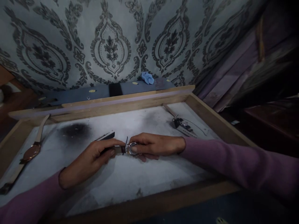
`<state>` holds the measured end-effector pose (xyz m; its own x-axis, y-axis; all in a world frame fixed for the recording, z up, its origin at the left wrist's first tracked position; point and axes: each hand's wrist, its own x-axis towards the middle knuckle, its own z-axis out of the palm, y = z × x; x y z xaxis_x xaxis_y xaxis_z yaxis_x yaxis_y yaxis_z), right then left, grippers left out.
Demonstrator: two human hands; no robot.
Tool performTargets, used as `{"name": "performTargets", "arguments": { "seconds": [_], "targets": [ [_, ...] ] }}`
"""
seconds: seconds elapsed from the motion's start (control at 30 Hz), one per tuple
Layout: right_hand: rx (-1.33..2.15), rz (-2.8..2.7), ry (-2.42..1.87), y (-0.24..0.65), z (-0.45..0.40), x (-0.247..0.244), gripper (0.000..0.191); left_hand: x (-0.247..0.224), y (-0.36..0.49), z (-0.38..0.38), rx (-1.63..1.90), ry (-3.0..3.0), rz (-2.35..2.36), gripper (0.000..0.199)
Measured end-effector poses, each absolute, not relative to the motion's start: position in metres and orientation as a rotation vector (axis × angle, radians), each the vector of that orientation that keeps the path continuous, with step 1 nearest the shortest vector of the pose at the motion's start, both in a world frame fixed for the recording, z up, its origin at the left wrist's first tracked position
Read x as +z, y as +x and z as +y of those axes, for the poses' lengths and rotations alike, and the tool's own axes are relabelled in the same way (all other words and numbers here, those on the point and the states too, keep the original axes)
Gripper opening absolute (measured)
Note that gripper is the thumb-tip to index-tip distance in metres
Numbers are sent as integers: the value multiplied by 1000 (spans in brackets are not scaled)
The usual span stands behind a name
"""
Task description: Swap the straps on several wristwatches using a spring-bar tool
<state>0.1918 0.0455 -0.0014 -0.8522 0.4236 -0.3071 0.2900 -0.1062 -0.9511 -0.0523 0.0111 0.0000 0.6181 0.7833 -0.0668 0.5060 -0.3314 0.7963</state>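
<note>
My right hand (pixel 149 144) grips a round silver watch case (pixel 132 148), the thumb lying across its face. In my left hand (pixel 95 157), thumb and forefinger are closed on a short watch strap (pixel 119 150) with a dark end that points at the case. A thin dark pin-like piece (pixel 126 143) stands between the strap and the case; whether it is joined to either cannot be made out. Just beyond my left hand lies a dark flat strip (pixel 108 136) with a thin metallic edge.
A wooden-framed tray (pixel 211 119) with a pale, smudged bottom surrounds the work. A watch with a light strap (pixel 31 152) lies at its left. Watch parts and a chain (pixel 183 123) lie at the right. Behind the tray are a crumpled blue cloth (pixel 147 78) and patterned fabric (pixel 140 28).
</note>
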Motion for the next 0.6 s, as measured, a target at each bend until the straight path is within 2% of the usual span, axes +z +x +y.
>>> {"name": "performTargets", "arguments": {
  "seconds": [0.4, 0.6],
  "targets": [
    [2105, -2085, -827, 191, 46, 1, 18, 1, -50, 10, 407, 1951, 1061, 31],
    [1969, -2172, -861, 191, 40, 3, 17, -2, -48, 9, 478, 2044, 1031, 30]
  ]
}}
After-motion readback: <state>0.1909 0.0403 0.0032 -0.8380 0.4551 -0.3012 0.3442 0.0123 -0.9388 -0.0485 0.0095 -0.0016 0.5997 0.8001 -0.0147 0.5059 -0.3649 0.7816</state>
